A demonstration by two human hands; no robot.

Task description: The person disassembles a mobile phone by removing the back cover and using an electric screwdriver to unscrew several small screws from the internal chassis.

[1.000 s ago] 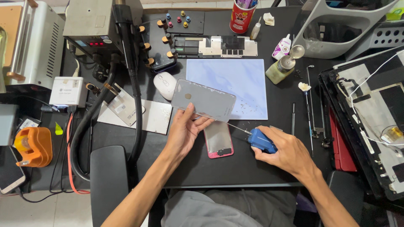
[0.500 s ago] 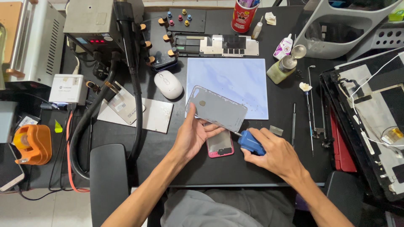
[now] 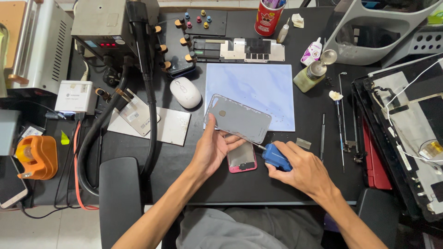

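Note:
My left hand holds up a grey phone back cover, tilted above a pink-framed phone that lies on the black desk. My right hand grips a blue-handled screwdriver, whose thin shaft points left under the lifted cover, toward the phone. Both hands sit close together at the front middle of the desk, just below a pale blue work mat.
A white mouse, a hot-air station with a black hose, a red cup, a small solvent bottle, thin tools, an open laptop shell, an orange tape dispenser.
The grey cover has shifted right and down over the pink phone. My right hand with the screwdriver has moved left, and its tip now reaches under the cover.

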